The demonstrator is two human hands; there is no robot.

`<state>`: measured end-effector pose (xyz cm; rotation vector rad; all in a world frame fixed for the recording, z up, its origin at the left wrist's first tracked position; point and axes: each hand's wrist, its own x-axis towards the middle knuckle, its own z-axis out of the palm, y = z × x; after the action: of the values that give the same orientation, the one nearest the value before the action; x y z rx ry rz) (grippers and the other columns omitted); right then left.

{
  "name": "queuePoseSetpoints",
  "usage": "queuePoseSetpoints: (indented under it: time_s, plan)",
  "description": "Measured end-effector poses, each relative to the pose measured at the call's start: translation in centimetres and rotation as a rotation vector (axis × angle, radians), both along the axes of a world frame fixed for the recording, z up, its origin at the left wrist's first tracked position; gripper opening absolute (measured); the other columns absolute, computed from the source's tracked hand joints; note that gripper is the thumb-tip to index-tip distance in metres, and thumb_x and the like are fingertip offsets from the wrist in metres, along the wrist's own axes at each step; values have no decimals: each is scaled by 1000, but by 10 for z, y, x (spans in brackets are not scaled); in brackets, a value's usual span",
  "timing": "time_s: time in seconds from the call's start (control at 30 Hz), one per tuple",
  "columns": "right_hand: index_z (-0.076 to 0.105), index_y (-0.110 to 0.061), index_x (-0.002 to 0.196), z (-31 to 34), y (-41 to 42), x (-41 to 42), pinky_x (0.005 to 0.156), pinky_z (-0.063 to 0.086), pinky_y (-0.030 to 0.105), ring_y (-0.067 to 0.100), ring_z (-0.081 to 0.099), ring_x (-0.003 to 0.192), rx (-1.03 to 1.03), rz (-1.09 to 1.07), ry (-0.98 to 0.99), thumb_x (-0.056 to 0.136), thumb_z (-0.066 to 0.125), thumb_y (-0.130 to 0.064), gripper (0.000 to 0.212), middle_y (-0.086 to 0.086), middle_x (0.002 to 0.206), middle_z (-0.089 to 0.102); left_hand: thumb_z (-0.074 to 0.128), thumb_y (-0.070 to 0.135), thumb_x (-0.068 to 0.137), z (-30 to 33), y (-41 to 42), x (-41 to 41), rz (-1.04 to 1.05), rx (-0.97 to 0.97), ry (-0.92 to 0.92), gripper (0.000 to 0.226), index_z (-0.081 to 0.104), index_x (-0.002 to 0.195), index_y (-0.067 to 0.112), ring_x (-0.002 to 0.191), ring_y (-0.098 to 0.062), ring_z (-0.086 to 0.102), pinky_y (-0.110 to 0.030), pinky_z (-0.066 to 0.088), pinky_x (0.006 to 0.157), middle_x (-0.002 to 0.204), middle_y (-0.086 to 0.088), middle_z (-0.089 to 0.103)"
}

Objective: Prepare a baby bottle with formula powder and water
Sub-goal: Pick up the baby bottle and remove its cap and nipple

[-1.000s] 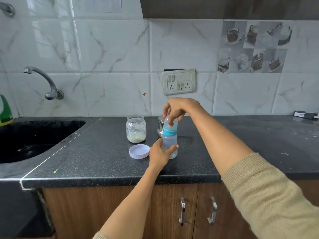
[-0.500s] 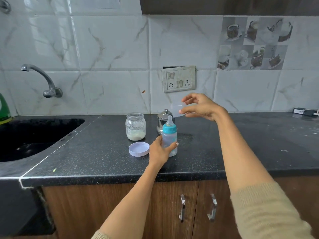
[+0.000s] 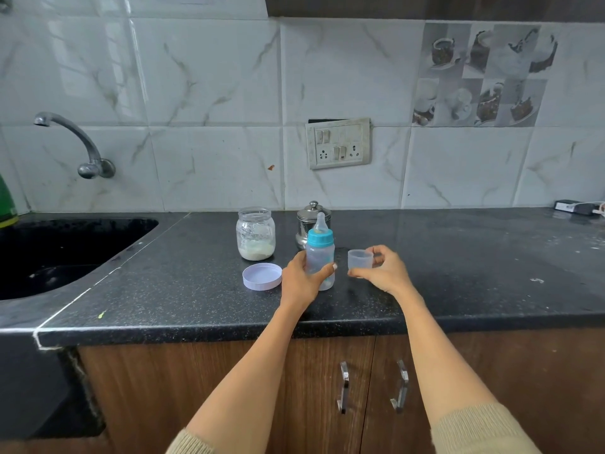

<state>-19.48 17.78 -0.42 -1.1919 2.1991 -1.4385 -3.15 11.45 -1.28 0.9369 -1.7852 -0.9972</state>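
A clear baby bottle [image 3: 321, 257] with a blue collar and a bare teat stands upright on the black counter [image 3: 183, 290]. My left hand [image 3: 302, 280] wraps around its lower body. Just to the right, my right hand [image 3: 383, 270] holds the bottle's clear cap [image 3: 359, 259], mouth up, low over the counter. Behind and to the left stands an open glass jar [image 3: 255, 233] with white formula powder at its bottom. Its pale lilac lid [image 3: 262, 276] lies flat in front of it, beside my left hand.
A small steel lidded pot [image 3: 306, 221] stands right behind the bottle. A black sink [image 3: 49, 250] with a wall tap [image 3: 75, 142] lies to the left. A switch plate [image 3: 339, 143] is on the tiled wall, a charger [image 3: 573, 207] at the far right.
My right hand has pulled the clear cap off the bottle's teat, carried it right and brought it down beside the bottle. My left hand keeps holding the bottle in place.
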Motion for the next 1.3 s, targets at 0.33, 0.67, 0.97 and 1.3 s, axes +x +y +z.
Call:
queuePoseSetpoints:
  time_s: [0.33,0.67,0.97,1.3]
  plan:
    - [43,-18,116,2,4,1,79,45,30,18,53,98,95,-23,12,63,86,-31,70,8,122,56,71,37,79,3,2,0,5,3,-6,60,49,128,9,116,-19,54,-24,41,88,130,-7,58]
    - [59,-19,116,115,2,56,70,50,25,17,63,88,-36,218,321,75,74,-39,48,0,101,65,74,35,77,-2,-4,-1,-15,0,25,53,54,120,10,102,-13,57,-24,44,85,122,-5,63]
    - [54,-11,81,145,-39,90,51,39,21,20,61,73,708,190,789,64,69,-69,63,4,84,63,74,37,77,-4,-5,-2,1,-18,24,49,56,114,10,107,-20,59,-27,43,83,117,-6,64]
    - [61,-28,122,157,-42,83,65,55,23,20,59,101,772,482,653,76,75,-21,49,0,127,55,73,38,77,-6,-8,-3,-7,-20,19,52,55,117,10,103,-17,57,-27,45,84,120,-7,63]
